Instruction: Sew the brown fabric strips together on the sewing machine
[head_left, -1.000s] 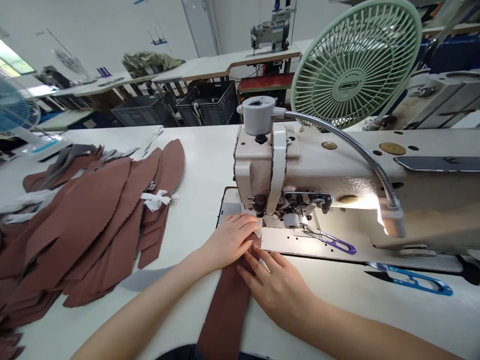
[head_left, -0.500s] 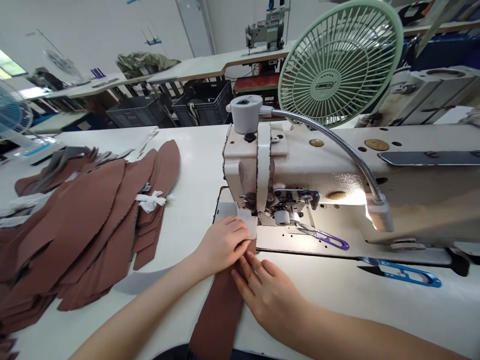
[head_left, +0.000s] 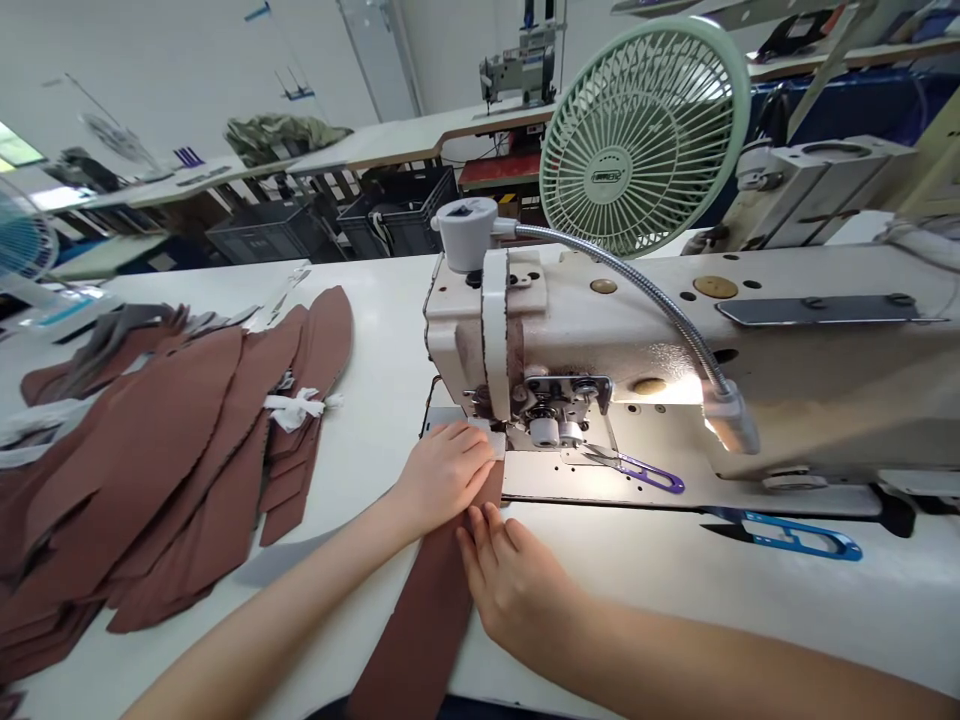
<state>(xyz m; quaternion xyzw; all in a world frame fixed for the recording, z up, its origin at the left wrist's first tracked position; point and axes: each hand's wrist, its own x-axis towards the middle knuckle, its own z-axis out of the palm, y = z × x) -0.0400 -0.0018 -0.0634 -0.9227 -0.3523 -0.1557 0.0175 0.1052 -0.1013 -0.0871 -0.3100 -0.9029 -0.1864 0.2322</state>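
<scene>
A long brown fabric strip (head_left: 420,620) runs from the table's near edge up to the needle of a cream sewing machine (head_left: 600,330). My left hand (head_left: 442,475) lies on the strip's far end, fingers curled together and pressing a small white label (head_left: 487,437) beside the presser foot. My right hand (head_left: 510,580) rests flat on the strip just below, fingers straight and close together, pointing toward the needle.
A pile of brown cut pieces (head_left: 150,460) tied with a white strip covers the left of the table. Purple snips (head_left: 645,472) lie on the machine bed, blue snips (head_left: 795,535) on the table at right. A green fan (head_left: 637,140) stands behind the machine.
The strip and label have fed a little farther under the presser foot, both hands following. The camera has shifted right, so everything sits further left in the picture.
</scene>
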